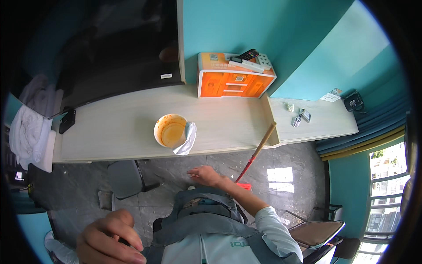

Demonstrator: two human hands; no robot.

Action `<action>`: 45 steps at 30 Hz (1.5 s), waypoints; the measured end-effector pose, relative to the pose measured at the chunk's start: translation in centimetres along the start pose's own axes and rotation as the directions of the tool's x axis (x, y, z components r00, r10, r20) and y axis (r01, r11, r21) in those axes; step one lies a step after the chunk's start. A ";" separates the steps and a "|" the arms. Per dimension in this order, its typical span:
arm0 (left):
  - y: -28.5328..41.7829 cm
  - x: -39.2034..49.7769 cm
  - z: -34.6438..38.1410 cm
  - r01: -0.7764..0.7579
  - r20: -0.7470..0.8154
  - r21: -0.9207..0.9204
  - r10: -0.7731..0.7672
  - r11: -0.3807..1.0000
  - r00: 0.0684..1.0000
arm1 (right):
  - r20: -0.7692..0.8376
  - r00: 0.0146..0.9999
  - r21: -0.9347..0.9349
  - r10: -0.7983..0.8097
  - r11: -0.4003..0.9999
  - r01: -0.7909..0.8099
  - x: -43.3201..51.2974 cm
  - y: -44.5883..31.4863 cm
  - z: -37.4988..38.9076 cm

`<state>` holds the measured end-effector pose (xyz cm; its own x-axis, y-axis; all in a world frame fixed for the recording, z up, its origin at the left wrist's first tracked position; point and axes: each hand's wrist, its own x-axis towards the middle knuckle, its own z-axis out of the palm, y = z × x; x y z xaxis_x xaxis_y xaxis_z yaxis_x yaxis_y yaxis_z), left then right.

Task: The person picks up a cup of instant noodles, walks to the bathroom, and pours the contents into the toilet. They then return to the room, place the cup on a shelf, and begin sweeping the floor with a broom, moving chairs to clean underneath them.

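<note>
My right hand (pixel 205 175) is held in front of my apron, below the desk's front edge, with loosely extended fingers and nothing visible in it. Large and close at the lower left is my left hand (pixel 110 239), its fingers bent; a small dark patch shows between them, and I cannot tell whether it is held. On the pale wooden desk (pixel 125 135) stands an instant-noodle tub (pixel 170 130), stained orange inside, its foil lid (pixel 186 140) peeled back. A long handle (pixel 255 155), red below and wood-coloured above, leans at the desk; its red base (pixel 244 186) is partly hidden.
An orange cabinet-shaped box (pixel 235 84) carries remote controls (pixel 248 54). A television (pixel 122 49) stands at back left, white bedding (pixel 28 138) beside it. A grey chair (pixel 125 180) is below the desk; a brown-seated chair (pixel 316 232) is at right. Debris dots the tiled floor (pixel 211 161).
</note>
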<state>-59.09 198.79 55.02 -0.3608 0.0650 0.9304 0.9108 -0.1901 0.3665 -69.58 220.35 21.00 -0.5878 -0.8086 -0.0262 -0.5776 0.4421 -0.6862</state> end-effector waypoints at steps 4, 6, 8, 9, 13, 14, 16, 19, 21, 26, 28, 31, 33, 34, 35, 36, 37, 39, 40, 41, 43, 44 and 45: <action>-1.3 0.9 -0.2 0.006 0.088 -0.078 0.001 0.997 0.996 | -0.386 0.916 0.091 0.110 0.993 -0.081 -4.8 1.9 -15.9; -2.1 1.1 0.3 0.035 0.065 -0.043 -0.032 0.998 0.997 | -0.547 0.735 0.334 0.401 0.910 -0.247 -7.5 3.7 -22.5; -3.1 1.7 1.1 0.050 0.065 -0.023 -0.049 0.998 0.997 | -0.702 0.544 0.363 0.461 0.888 -0.284 -8.7 6.1 -27.6; -3.7 2.1 1.7 0.042 0.068 -0.027 -0.041 0.999 0.997 | -0.756 0.441 0.337 0.483 0.866 -0.370 -8.5 7.4 -29.3; -6.5 4.7 4.2 0.007 0.082 -0.059 -0.003 0.998 0.997 | -0.802 0.554 0.042 0.225 0.946 -0.323 -5.2 11.7 -33.4; -6.9 5.5 4.9 0.002 0.086 -0.034 0.000 0.999 0.996 | -0.803 0.589 -0.089 0.094 0.957 -0.275 -3.6 12.7 -34.4; -7.1 7.2 6.1 0.133 0.124 -0.017 -0.130 0.991 0.984 | -0.792 0.607 -0.275 -0.068 0.927 -0.255 0.0 14.3 -36.4; -6.2 9.1 8.1 0.366 0.156 0.011 -0.363 0.931 0.919 | -0.777 0.586 -0.447 -0.230 0.857 -0.256 5.4 15.9 -39.4; -6.3 9.5 9.5 0.298 0.115 0.064 -0.304 0.952 0.946 | -0.741 0.587 -0.551 -0.325 0.794 -0.255 8.5 16.7 -41.3; -7.5 8.7 11.5 0.029 0.015 0.302 -0.035 0.953 0.999 | -0.578 0.816 -0.202 0.000 0.969 -0.143 13.3 17.7 -44.4; -7.5 8.4 11.3 -0.014 0.035 0.375 0.001 0.927 0.999 | -0.514 0.858 -0.101 -0.007 0.993 -0.053 14.8 17.5 -45.5; -7.1 8.3 10.8 0.011 0.063 0.439 -0.043 0.899 0.997 | -0.387 0.917 -0.155 -0.092 0.987 0.034 17.5 16.4 -47.5; -6.9 8.1 10.6 -0.008 0.089 0.462 -0.037 0.887 0.995 | -0.288 0.948 -0.238 -0.135 0.969 0.066 19.3 15.4 -48.6; -7.2 8.1 10.7 -0.014 0.089 0.459 -0.030 0.889 0.996 | -0.219 0.969 -0.257 -0.114 0.965 0.055 20.2 14.9 -49.0; -7.2 8.0 10.8 -0.023 0.092 0.454 -0.021 0.891 0.996 | -0.154 0.982 -0.272 -0.105 0.960 0.060 20.9 14.4 -49.0; -7.4 8.0 10.9 -0.034 0.096 0.449 -0.010 0.893 0.995 | -0.133 0.981 -0.372 -0.144 0.924 0.085 21.5 14.0 -48.4; -7.7 7.9 11.0 -0.037 0.094 0.437 -0.005 0.898 0.996 | -0.143 0.967 -0.461 -0.211 0.879 0.123 21.9 13.6 -47.9; -7.5 8.1 10.9 -0.041 0.088 0.409 0.005 0.911 0.996 | -0.151 0.926 -0.619 -0.346 0.764 0.184 22.1 13.2 -46.5; -7.4 8.2 10.6 -0.012 0.088 0.427 -0.029 0.904 0.996 | -0.157 0.954 -0.615 -0.256 0.781 0.109 22.0 13.0 -46.1; -7.4 8.3 10.4 0.015 0.088 0.444 -0.060 0.896 0.994 | -0.225 0.928 -0.641 -0.297 0.762 0.088 21.5 12.9 -45.7; -7.3 8.5 9.7 0.010 0.136 0.435 -0.077 0.900 0.988 | -0.354 0.864 -0.686 -0.357 0.727 0.020 19.8 12.8 -44.6; -7.4 8.4 9.5 -0.015 0.184 0.405 -0.065 0.914 0.981 | -0.425 0.823 -0.682 -0.377 0.731 -0.018 19.1 12.8 -44.3; -7.6 8.5 9.4 -0.035 0.230 0.370 -0.055 0.928 0.972 | -0.489 0.749 -0.687 -0.448 0.726 -0.015 17.9 12.8 -43.7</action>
<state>-67.19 209.96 60.26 -0.3548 0.2992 0.8858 0.9323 0.1836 0.3115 -112.29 228.50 43.50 -0.4586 -0.6134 0.6430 -0.8000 0.5999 0.0016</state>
